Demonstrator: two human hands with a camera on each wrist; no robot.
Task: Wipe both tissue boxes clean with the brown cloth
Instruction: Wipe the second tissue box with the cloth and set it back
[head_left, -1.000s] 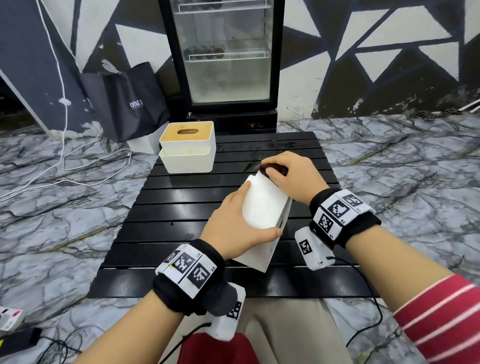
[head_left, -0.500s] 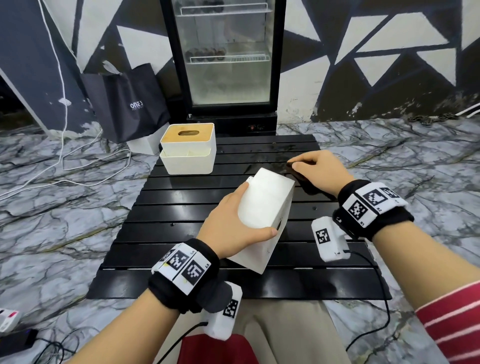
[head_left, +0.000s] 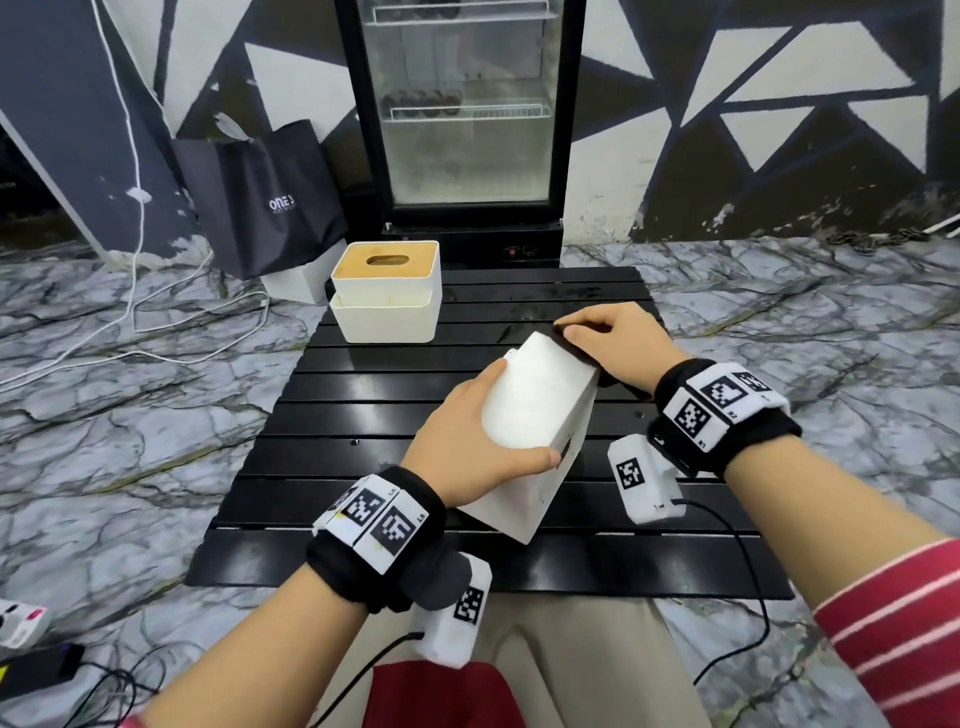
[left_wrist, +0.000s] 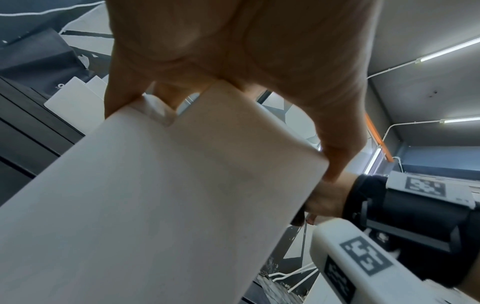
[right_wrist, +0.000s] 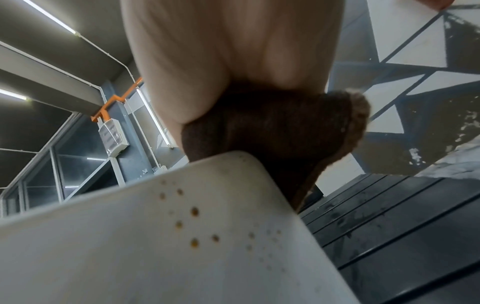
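Two hands: left hand (head_left: 475, 447) grips tilted tissue box (head_left: 535, 410); right hand (head_left: 618, 345) presses brown cloth (right_wrist: 272, 131) on it.

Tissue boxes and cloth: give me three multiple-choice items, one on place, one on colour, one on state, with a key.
1. Where is the tissue box with the wooden lid?
A. On the far left of the black table
B. On the floor
C. In the fridge

2. What colour are the spots on the tilted white box?
A. Blue
B. Orange-brown
C. Green

3. How does the left hand hold that box?
A. Flat on the table
B. Tipped up on an edge
C. Lifted clear

Key: A, it stands on the slats; B, the right wrist view shows them beside the brown cloth under the right hand; B, one edge meets the table.
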